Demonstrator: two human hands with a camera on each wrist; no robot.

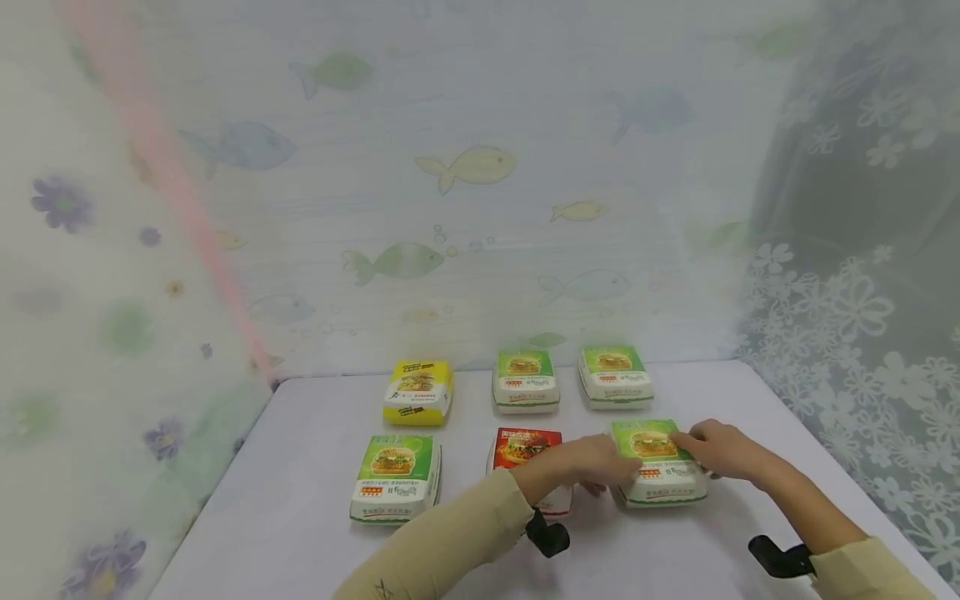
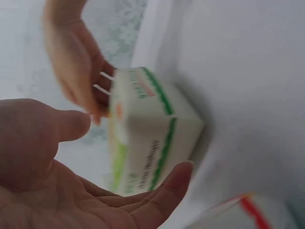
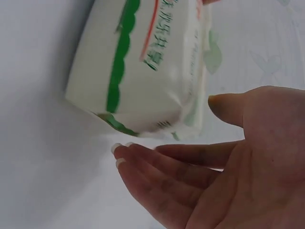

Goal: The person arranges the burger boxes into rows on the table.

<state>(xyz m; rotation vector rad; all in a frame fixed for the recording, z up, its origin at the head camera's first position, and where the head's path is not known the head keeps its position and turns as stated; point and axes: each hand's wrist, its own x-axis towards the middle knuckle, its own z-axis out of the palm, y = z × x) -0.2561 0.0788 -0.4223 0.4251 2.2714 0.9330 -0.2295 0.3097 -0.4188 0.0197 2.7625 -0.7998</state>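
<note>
A green-and-white burger box sits at the front right of the table, between my two hands. My left hand is at its left side, with thumb and fingers spread in the left wrist view. On the other side is my right hand; its thumb overlaps the box's top edge in the head view. The right wrist view shows its fingers loosely extended beside a lower corner of the box. A red-and-white burger box lies partly hidden behind my left hand and forearm.
A yellow box and two green-and-white boxes, one in the middle and one at right, form the back row. Another green-and-white box stands front left. Patterned curtains enclose the white table.
</note>
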